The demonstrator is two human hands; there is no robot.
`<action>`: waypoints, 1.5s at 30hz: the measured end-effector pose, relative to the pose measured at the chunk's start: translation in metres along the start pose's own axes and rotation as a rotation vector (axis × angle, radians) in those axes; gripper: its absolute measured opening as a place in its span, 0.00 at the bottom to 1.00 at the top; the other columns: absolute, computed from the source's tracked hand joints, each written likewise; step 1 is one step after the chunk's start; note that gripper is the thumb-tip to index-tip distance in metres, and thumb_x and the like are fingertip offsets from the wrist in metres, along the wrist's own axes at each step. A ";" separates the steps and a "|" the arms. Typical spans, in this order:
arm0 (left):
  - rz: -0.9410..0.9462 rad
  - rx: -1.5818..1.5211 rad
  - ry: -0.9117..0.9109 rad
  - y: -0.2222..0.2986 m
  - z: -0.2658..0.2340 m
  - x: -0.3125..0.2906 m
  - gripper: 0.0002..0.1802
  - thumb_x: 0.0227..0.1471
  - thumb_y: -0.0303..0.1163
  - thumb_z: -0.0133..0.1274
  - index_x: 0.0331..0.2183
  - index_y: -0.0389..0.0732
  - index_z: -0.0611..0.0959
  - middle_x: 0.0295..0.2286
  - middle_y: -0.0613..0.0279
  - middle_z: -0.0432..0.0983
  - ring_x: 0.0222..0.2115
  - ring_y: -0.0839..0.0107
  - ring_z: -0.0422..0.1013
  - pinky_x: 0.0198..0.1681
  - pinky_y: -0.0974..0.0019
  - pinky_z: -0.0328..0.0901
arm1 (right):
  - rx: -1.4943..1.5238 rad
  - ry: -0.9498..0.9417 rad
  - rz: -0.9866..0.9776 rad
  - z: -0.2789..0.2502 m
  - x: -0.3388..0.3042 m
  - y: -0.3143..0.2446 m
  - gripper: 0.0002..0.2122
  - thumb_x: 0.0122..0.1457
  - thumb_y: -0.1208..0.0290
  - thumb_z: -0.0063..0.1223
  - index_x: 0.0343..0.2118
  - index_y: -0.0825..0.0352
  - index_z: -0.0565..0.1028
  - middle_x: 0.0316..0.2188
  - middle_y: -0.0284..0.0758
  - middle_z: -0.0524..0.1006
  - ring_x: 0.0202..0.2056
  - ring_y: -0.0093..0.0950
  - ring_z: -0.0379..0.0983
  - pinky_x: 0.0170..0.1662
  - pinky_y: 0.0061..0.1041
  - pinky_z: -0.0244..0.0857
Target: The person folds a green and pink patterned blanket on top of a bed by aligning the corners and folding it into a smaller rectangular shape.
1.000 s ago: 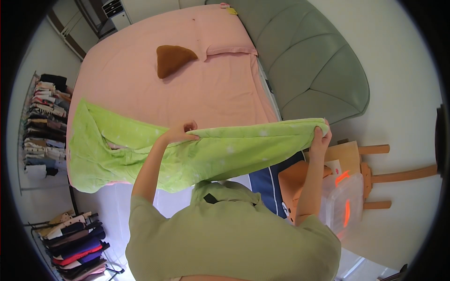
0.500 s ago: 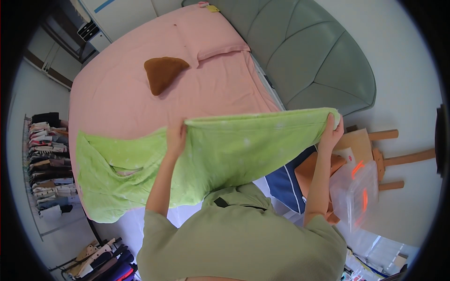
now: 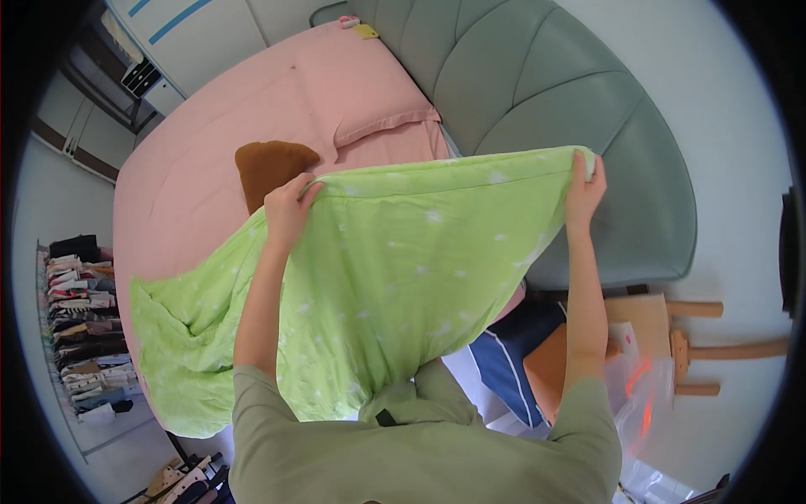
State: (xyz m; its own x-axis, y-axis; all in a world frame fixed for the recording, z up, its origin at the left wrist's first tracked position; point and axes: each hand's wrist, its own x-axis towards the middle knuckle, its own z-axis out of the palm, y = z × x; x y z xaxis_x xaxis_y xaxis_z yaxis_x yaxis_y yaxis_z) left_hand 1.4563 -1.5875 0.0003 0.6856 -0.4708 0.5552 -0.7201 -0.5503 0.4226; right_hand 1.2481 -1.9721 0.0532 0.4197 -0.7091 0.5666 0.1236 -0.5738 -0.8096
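One green blanket (image 3: 420,260) is hanging from two closed grips: left hand (image 3: 288,212) is pinching its far edge in front of the brown cushion (image 3: 267,168), right hand (image 3: 583,193) is clutching that edge's right end. Left part is lying on the pink bed (image 3: 180,197), near left.

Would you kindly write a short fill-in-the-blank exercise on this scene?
The left hand and right hand hold a blanket coloured ____.
The cushion nearest the left hand, on the bed, is coloured ____.
The hand nearer the headboard is the ____ one.

Missing words: green; brown; right.
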 end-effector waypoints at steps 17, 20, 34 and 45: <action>-0.068 0.605 -0.378 -0.205 0.257 0.002 0.12 0.49 0.42 0.47 0.25 0.44 0.71 0.20 0.64 0.72 0.19 0.63 0.69 0.24 0.61 0.61 | -0.633 -0.609 -0.079 0.227 0.004 0.306 0.13 0.52 0.62 0.49 0.36 0.60 0.63 0.19 0.41 0.73 0.24 0.42 0.71 0.25 0.38 0.64; -0.061 0.678 -0.447 -0.220 0.300 -0.011 0.11 0.48 0.41 0.47 0.28 0.45 0.72 0.21 0.65 0.73 0.23 0.65 0.69 0.30 0.61 0.60 | -0.748 -0.726 -0.141 0.237 -0.008 0.354 0.14 0.51 0.63 0.50 0.37 0.61 0.62 0.21 0.39 0.73 0.25 0.40 0.72 0.25 0.36 0.66; -0.137 0.554 -0.410 -0.165 0.365 -0.077 0.32 0.37 0.30 0.50 0.49 0.41 0.65 0.45 0.50 0.62 0.48 0.56 0.57 0.52 0.54 0.51 | -0.682 -0.408 0.031 0.208 -0.109 0.390 0.22 0.54 0.65 0.46 0.49 0.67 0.58 0.38 0.43 0.70 0.40 0.39 0.68 0.41 0.34 0.63; -0.183 -0.089 -0.802 0.075 0.303 -0.269 0.31 0.35 0.28 0.51 0.46 0.39 0.66 0.43 0.49 0.60 0.46 0.51 0.57 0.51 0.53 0.53 | -0.270 -0.465 1.056 -0.017 -0.394 0.301 0.06 0.52 0.77 0.45 0.32 0.70 0.72 0.29 0.37 0.74 0.32 0.25 0.70 0.39 0.23 0.64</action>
State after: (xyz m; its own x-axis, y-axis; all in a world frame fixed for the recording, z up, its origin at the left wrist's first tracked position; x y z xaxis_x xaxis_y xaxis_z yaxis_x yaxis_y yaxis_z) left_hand 1.2506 -1.7110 -0.3342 0.6366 -0.7467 -0.1931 -0.5723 -0.6252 0.5307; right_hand 1.1044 -1.8721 -0.4109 0.4931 -0.6985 -0.5186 -0.6506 0.0996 -0.7528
